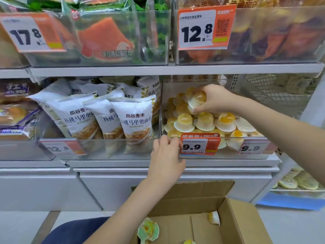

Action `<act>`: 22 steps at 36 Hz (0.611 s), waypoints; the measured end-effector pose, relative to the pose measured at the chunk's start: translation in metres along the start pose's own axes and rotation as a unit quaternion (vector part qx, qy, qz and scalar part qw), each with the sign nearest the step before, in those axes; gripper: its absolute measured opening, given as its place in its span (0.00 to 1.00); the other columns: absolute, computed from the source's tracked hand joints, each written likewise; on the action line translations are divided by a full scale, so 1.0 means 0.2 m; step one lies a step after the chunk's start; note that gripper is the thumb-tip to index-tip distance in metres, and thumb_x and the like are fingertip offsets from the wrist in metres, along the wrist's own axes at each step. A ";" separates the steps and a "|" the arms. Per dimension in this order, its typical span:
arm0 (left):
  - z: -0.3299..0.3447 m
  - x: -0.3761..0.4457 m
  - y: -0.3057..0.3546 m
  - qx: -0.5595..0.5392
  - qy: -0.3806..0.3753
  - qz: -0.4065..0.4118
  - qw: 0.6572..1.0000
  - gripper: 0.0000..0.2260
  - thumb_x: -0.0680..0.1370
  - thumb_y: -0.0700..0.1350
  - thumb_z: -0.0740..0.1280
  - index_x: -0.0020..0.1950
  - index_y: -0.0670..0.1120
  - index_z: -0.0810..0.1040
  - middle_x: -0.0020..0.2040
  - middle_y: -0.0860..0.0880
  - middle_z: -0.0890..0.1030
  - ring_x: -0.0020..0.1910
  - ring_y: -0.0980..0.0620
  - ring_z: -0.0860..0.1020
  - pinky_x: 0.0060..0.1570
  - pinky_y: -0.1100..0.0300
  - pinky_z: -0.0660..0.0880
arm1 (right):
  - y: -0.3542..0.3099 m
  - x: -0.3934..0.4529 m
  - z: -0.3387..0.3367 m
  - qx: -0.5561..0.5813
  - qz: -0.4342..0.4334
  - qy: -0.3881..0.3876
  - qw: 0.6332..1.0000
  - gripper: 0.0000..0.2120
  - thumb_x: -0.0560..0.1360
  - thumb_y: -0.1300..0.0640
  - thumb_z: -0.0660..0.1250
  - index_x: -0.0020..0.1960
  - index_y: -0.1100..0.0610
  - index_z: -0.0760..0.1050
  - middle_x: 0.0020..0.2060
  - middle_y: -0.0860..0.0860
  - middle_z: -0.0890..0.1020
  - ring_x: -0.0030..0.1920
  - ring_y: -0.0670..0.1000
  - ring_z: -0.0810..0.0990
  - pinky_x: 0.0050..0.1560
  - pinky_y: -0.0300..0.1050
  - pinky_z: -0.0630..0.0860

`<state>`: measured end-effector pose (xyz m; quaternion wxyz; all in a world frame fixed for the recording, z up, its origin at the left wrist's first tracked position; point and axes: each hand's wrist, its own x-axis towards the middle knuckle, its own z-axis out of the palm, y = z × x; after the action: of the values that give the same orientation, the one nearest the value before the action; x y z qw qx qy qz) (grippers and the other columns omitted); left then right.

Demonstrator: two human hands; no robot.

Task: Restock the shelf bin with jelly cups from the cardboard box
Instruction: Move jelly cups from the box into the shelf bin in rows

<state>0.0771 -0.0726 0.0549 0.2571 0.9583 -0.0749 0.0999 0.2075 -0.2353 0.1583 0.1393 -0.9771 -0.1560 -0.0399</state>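
Observation:
A clear shelf bin [226, 156] on the middle shelf holds a pile of several yellow jelly cups [204, 121]. My right hand [213, 99] is inside the bin above the pile and grips one jelly cup [197, 100] with its lid facing left. My left hand [166, 158] is at the bin's front left corner, fingers curled over its front edge beside the red 9.9 price tag [199, 144]. Below, an open cardboard box [246, 224] holds a few loose jelly cups [214, 218], one with a greenish lid [148, 230].
White bread bags [103, 115] fill the bin to the left. Clear bins with packaged toast [105, 37] sit on the shelf above, tagged 17.8 and 12.8. A wire basket [274, 92] stands to the right. My knee in dark trousers [73, 231] is at the bottom left.

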 end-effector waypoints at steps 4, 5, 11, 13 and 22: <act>0.00 -0.01 0.00 0.021 0.000 0.013 1.000 0.15 0.73 0.44 0.67 0.58 0.49 0.68 0.56 0.51 0.65 0.57 0.49 0.62 0.55 0.57 0.69 | -0.02 0.05 0.00 -0.052 0.008 -0.034 0.998 0.33 0.67 0.43 0.75 0.63 0.61 0.70 0.56 0.56 0.77 0.54 0.56 0.75 0.48 0.44 0.71; 0.01 -0.01 0.00 0.026 0.000 0.016 1.000 0.15 0.73 0.44 0.67 0.58 0.49 0.68 0.56 0.51 0.64 0.58 0.49 0.62 0.55 0.57 0.69 | -0.02 0.06 0.00 -0.062 0.006 -0.042 0.997 0.35 0.67 0.43 0.75 0.65 0.61 0.69 0.59 0.56 0.76 0.57 0.57 0.75 0.50 0.44 0.71; 0.02 -0.02 0.01 0.040 0.009 0.022 0.999 0.17 0.73 0.43 0.68 0.58 0.48 0.67 0.57 0.49 0.64 0.57 0.48 0.63 0.54 0.57 0.69 | -0.02 0.07 0.02 -0.071 0.012 -0.063 0.995 0.41 0.65 0.43 0.77 0.69 0.60 0.66 0.63 0.56 0.75 0.61 0.57 0.74 0.57 0.47 0.72; 0.03 -0.02 0.01 0.045 0.007 0.025 0.999 0.17 0.73 0.44 0.68 0.59 0.48 0.66 0.57 0.50 0.63 0.58 0.48 0.62 0.55 0.57 0.69 | -0.02 0.07 0.02 -0.060 0.017 -0.064 0.996 0.42 0.64 0.44 0.77 0.71 0.59 0.64 0.65 0.56 0.74 0.63 0.57 0.73 0.58 0.46 0.71; 0.04 -0.02 0.00 0.054 0.018 0.032 0.998 0.17 0.73 0.43 0.68 0.59 0.48 0.66 0.58 0.49 0.64 0.57 0.48 0.64 0.53 0.57 0.69 | 0.01 0.04 0.04 -0.010 0.013 -0.025 1.000 0.40 0.64 0.47 0.79 0.70 0.56 0.66 0.65 0.54 0.75 0.64 0.56 0.73 0.60 0.46 0.71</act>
<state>0.0734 -0.0770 0.0473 0.2031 0.9660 -0.0953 0.1288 0.2151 -0.2323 0.1509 0.1258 -0.9811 -0.1464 -0.0156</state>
